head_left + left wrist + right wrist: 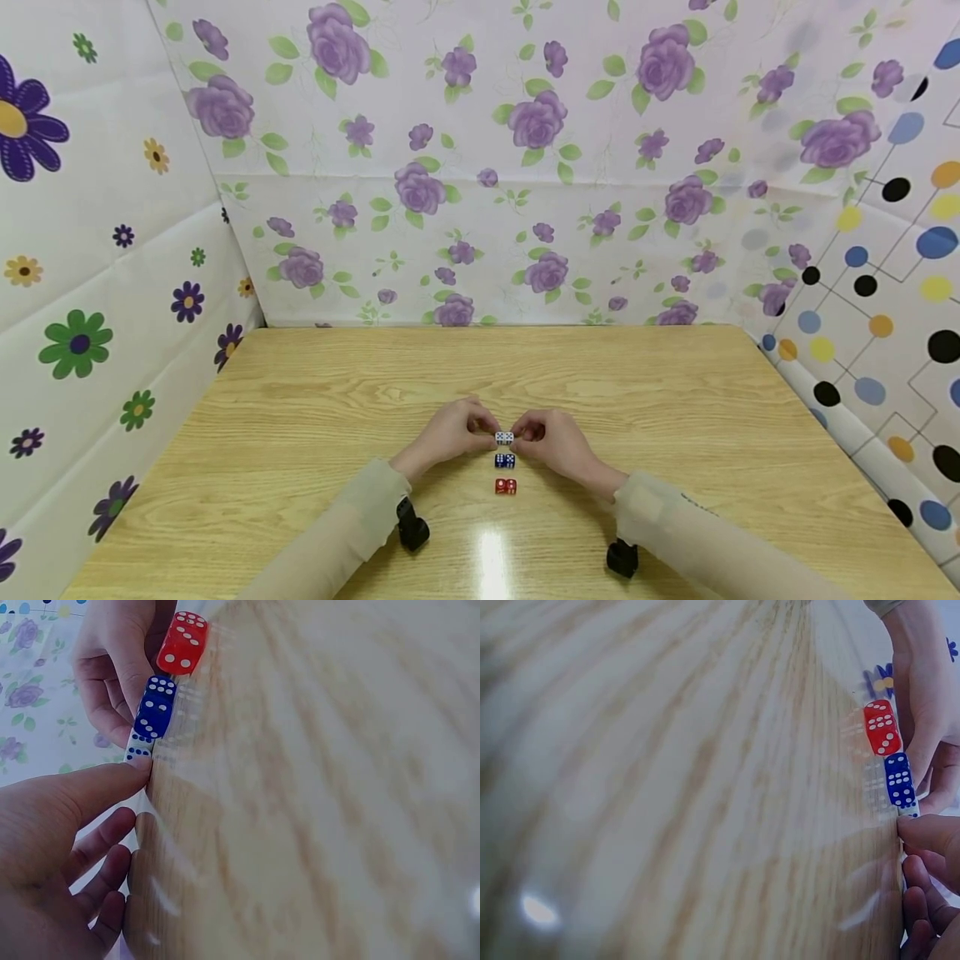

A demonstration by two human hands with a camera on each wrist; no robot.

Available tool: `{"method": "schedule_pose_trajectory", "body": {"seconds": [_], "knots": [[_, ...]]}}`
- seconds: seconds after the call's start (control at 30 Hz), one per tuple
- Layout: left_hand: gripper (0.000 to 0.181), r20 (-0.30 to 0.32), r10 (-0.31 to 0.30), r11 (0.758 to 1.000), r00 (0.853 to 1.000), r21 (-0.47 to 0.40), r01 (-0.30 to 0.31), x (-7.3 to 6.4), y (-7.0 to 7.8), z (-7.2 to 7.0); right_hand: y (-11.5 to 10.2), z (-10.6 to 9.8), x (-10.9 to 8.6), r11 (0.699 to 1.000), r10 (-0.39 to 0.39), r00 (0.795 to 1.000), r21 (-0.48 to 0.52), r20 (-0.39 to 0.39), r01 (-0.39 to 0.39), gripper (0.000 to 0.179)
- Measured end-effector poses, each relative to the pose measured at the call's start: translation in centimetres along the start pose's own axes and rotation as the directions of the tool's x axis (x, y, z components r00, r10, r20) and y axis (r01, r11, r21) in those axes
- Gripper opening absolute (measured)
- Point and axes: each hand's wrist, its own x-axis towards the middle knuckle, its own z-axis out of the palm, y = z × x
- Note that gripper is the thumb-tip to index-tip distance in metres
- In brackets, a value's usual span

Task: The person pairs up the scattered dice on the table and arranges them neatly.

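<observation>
Two white dice (504, 437) stand side by side on the table, farthest out of three pairs. My left hand (456, 432) pinches the left white die between thumb and index finger; in the left wrist view its thumb (112, 780) covers part of the white die (139, 754). From the other side my right hand (557, 446) pinches the right white die, mostly hidden behind the thumb (926, 831) in the right wrist view. Just nearer lies a pair of blue dice (505, 461), and nearer still a pair of red dice (506, 487). The three pairs form a column.
The wood-grain table (337, 375) has a glossy top with a light reflection near its front. Flowered cloth (465, 217) hangs along the back, with patterned cloths at both sides. Black wrist cameras (412, 527) are strapped below the beige sleeves (345, 533).
</observation>
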Motion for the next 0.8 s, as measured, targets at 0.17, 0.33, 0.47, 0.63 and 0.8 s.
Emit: {"method": "schedule_pose_trajectory", "body": {"seconds": [0.17,0.33,0.47,0.63,0.8], "knots": [[0.012,-0.004,0.009,1.000,1.000,0.009,-0.009,0.0,-0.1,0.1,-0.1,0.0,-0.1,1.000,0.000,1.000,0.006,0.004,0.000,0.008],[0.012,-0.001,0.002,1.000,1.000,0.008,-0.002,-0.1,0.1,0.1,0.0,-0.1,-0.1,1.000,0.003,1.000,0.009,0.008,-0.003,0.009],[0.013,-0.002,0.003,1.000,1.000,0.012,-0.003,0.0,0.3,0.0,0.1,-0.1,-0.1,1.000,0.003,1.000,0.010,0.007,-0.003,0.009],[0.017,0.009,0.028,0.999,1.000,0.027,-0.028,-0.1,0.1,0.0,0.5,0.0,-0.1,1.000,-0.008,1.000,0.016,0.014,0.007,0.011],[0.024,0.048,0.040,0.999,0.998,-0.011,-0.039,-0.6,-0.2,-0.7,1.2,-0.5,-0.5,0.998,-0.045,0.998,0.055,0.047,0.042,0.020]]}}
